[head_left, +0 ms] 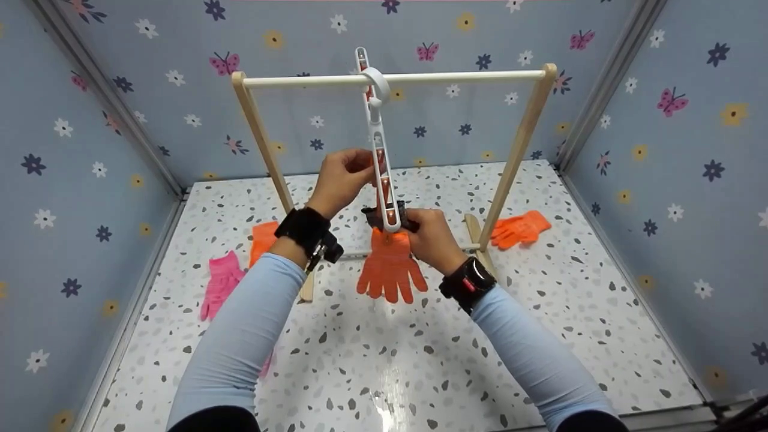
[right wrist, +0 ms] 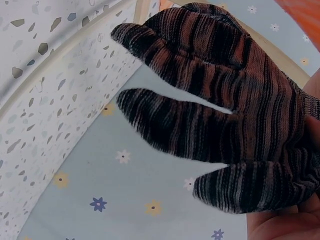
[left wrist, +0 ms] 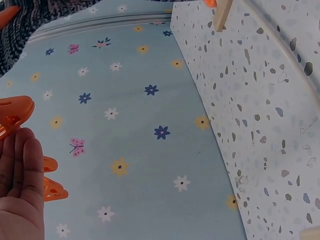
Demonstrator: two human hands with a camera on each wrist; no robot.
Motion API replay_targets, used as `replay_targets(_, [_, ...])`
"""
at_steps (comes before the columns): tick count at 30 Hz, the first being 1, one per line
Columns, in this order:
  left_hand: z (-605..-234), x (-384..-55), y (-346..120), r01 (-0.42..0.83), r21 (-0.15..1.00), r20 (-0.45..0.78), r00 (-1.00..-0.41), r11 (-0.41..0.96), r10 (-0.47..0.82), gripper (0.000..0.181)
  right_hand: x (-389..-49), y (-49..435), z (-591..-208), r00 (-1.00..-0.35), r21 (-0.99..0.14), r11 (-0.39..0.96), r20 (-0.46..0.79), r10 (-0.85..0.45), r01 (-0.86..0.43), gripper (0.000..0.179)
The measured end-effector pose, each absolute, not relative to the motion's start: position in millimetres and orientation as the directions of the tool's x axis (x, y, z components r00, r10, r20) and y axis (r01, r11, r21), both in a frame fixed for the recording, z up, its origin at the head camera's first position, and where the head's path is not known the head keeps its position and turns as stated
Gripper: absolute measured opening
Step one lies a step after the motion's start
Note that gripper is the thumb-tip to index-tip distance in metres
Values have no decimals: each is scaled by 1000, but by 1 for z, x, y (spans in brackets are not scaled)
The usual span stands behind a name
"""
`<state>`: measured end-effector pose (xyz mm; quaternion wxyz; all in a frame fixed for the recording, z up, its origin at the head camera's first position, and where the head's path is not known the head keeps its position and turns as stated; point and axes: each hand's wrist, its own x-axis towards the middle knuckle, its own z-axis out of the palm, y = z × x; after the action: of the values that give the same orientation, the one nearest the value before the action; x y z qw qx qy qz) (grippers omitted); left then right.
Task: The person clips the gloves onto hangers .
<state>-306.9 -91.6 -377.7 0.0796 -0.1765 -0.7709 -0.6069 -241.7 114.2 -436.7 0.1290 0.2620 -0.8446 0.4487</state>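
A white clip hanger (head_left: 375, 123) with orange clips hangs by its hook from the rack's bar, pointing toward me. My left hand (head_left: 341, 183) pinches an orange clip (left wrist: 19, 109) partway along it; part of those fingers is hidden behind the hanger. Lower down, my right hand (head_left: 438, 237) grips a black-and-brown striped knit glove (right wrist: 210, 100) near its cuff, with its fingers dangling loose in the right wrist view. At the hanger's near end an orange glove (head_left: 390, 267) hangs with its fingers downward.
A drying rack with wooden legs (head_left: 522, 141) and a white top bar (head_left: 462, 77) stands on the speckled table (head_left: 540, 324). Orange gloves (head_left: 521, 229) lie to the right; another orange piece (head_left: 262, 237) and a pink glove (head_left: 222, 282) lie to the left. Patterned walls enclose three sides.
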Motion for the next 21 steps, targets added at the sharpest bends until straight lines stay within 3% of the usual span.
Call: replay_targets(21, [-380, -308, -94, 357, 909, 329, -931, 214, 154, 23, -243, 134, -430, -832, -691, 465, 434, -345, -554, 18])
